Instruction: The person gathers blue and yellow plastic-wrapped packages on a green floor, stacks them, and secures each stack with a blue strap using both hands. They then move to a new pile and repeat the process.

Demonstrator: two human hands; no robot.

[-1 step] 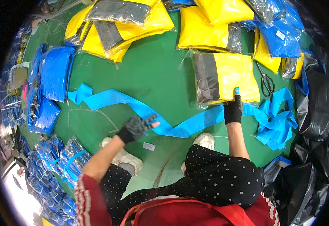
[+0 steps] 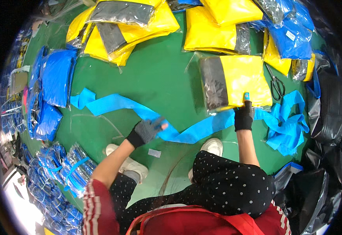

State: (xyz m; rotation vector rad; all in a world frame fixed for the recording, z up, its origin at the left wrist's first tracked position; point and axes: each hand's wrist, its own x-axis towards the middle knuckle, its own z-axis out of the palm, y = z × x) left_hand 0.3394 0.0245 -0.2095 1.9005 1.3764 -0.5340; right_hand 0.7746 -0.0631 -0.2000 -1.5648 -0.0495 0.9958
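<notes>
A: Item one: we are pressing our left hand (image 2: 146,131), in a dark knitted glove, flat with fingers spread onto the long bright blue plastic strip (image 2: 116,103) that is lying across the green floor (image 2: 159,78).

B: Item two: our right hand (image 2: 244,115), in a black glove, is closing its fingers around the near edge of the yellow-and-grey garment sealed in a clear plastic bag (image 2: 237,80); the same blue strip is passing just under that edge.

A: The strip is running from our far left, past both hands, into a crumpled blue heap (image 2: 286,125) at our right.

B: Item three: black-handled scissors (image 2: 276,84) are lying just beside the bag, to the right.

A: Item four: more bagged yellow garments (image 2: 139,23) are lying further off, and bagged blue ones (image 2: 55,76) at the left.

B: Our white shoes (image 2: 214,145) are standing near the strip.
</notes>
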